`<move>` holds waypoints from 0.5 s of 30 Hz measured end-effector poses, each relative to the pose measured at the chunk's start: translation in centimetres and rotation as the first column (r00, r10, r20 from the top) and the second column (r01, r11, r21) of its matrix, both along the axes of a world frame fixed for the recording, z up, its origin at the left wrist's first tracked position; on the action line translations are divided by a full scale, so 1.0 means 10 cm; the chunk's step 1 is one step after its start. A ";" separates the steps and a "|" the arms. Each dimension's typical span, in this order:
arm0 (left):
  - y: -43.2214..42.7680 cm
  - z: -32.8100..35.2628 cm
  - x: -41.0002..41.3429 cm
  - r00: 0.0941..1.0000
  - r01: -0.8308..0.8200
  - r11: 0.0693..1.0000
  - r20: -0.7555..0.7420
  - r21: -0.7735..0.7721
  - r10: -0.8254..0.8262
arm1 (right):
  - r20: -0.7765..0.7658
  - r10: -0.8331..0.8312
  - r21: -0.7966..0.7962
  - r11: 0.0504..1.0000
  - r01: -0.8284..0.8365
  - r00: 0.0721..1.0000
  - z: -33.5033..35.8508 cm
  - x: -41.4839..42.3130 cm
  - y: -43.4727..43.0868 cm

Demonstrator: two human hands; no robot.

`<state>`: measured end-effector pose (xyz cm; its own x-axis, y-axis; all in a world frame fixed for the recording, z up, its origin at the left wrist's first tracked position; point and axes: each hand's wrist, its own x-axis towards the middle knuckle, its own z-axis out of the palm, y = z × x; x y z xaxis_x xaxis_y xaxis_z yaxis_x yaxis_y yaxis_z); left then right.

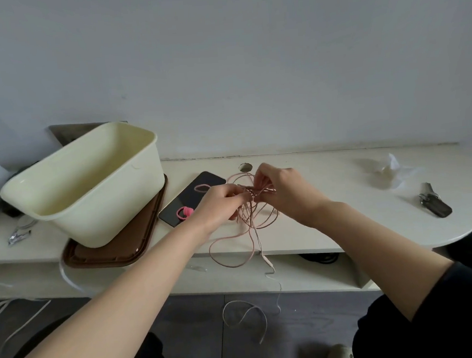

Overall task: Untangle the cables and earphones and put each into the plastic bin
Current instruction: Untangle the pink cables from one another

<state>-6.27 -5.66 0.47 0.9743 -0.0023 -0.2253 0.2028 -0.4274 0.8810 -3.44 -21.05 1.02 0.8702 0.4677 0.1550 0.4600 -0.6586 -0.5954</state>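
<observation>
A tangle of thin pink cables and earphones [253, 214] lies on the white table [329, 199] in the middle of the view. My left hand [220, 205] pinches the knot from the left. My right hand [281, 192] pinches it from the right, fingers closed on the strands. Loops of the cable hang over the table's front edge and trail down to a white cable end [245, 316] above the floor. The cream plastic bin [88, 182] stands at the left on a brown lid [113, 250]; its inside looks bare.
A black phone [191, 199] with a pink ring holder [185, 212] lies between the bin and my hands. Crumpled clear plastic [389, 172] and a dark key fob [434, 205] lie at the right. A cable hole [245, 166] sits behind the tangle.
</observation>
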 end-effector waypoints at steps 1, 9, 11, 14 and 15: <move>0.00 -0.02 0.01 1.000 -0.011 1.000 0.020 0.016 0.010 | -0.006 0.015 -0.002 1.000 -0.015 1.000 0.01 0.00 -0.01; 0.10 -0.05 0.07 0.984 -0.141 0.977 0.130 0.158 0.121 | 0.032 -0.058 0.015 0.998 0.058 0.998 0.09 0.05 -0.07; 0.11 -0.06 0.06 0.982 -0.151 0.973 0.137 0.175 0.127 | 0.042 -0.104 -0.022 0.994 0.105 0.994 0.08 0.06 -0.09; 0.10 -0.07 0.06 0.985 -0.127 0.975 0.141 0.181 0.102 | 0.114 -0.187 -0.196 0.959 0.207 0.976 0.05 0.08 -0.13; 0.09 -0.07 0.06 0.987 -0.105 0.980 0.136 0.172 0.082 | 0.111 -0.195 -0.255 0.942 0.218 0.974 0.04 0.08 -0.15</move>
